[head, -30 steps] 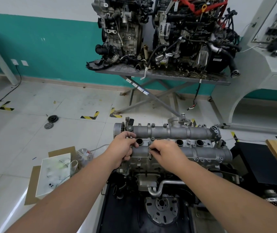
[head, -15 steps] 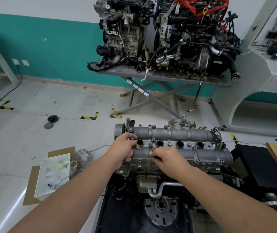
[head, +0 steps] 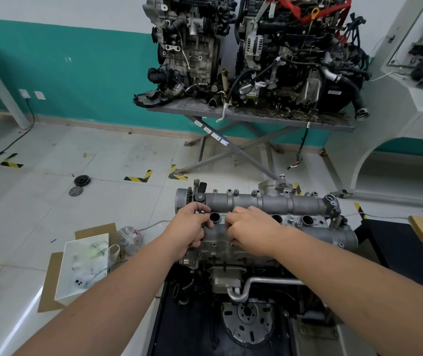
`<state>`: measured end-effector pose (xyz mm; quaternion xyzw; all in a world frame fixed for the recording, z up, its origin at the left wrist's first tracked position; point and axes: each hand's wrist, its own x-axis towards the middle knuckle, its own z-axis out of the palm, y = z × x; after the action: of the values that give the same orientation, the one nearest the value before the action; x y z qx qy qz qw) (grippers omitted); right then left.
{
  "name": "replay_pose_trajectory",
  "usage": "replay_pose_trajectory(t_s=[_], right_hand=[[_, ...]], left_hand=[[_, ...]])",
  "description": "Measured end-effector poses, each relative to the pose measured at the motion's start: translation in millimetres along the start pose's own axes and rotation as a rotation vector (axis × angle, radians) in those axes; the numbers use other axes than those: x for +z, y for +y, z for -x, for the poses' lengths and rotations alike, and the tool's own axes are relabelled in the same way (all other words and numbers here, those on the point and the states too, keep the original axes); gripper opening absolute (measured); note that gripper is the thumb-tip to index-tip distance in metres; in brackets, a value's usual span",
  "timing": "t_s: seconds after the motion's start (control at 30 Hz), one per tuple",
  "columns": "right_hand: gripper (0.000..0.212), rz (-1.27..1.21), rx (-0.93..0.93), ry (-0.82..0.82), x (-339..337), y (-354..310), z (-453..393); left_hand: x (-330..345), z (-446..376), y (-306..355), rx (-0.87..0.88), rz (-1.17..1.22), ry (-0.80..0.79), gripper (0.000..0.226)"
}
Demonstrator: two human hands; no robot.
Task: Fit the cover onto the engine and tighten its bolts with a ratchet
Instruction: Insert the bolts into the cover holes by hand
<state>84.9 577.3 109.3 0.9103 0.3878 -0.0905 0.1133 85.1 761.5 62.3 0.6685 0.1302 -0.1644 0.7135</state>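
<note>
On top of the engine (head: 233,268) sits the grey cover (head: 282,217), with both hands at its left end. The left hand (head: 188,228) has its fingers curled around that end, gripping it. The right hand (head: 249,228) rests just beside it, fingers bent down onto the cover; I cannot tell if they pinch anything.

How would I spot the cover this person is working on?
Find the engine standing nearest the camera, below the two engines on the grey table. The cover is the pale cast-metal piece across its top. Unlike the dark parts beneath, it has two long tubes flanking a row of round holes.
</note>
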Motion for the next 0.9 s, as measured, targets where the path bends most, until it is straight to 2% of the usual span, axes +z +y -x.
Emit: replay_pose_trajectory(t_s=[0.23, 0.47, 0.73, 0.83, 0.9], right_hand=[[0.016, 0.033, -0.050, -0.071, -0.8, 1.0, -14.0], [0.018, 0.098, -0.067, -0.033, 9.3, -5.4, -15.7], [0.024, 0.063, -0.027, -0.071, 9.4, -4.9, -13.1], [0.035, -0.053, -0.007, -0.049, 10.1, -3.1, -7.2], [0.037, -0.311, 0.079, 0.038, 9.1, -2.2, -1.4]], left_hand=[[0.8, 1.7, 1.9, -0.001, 0.004, -0.002, 0.015], [1.6, 3.4, 2.5, -0.001, -0.015, 0.007, 0.017], [2.3, 4.6, 1.5, 0.009, -0.049, 0.009, 0.017], [3.6, 5.6, 1.0, -0.002, -0.058, 0.004, 0.017], [6.8, 7.2, 1.8, -0.030, -0.044, -0.024, 0.020]])
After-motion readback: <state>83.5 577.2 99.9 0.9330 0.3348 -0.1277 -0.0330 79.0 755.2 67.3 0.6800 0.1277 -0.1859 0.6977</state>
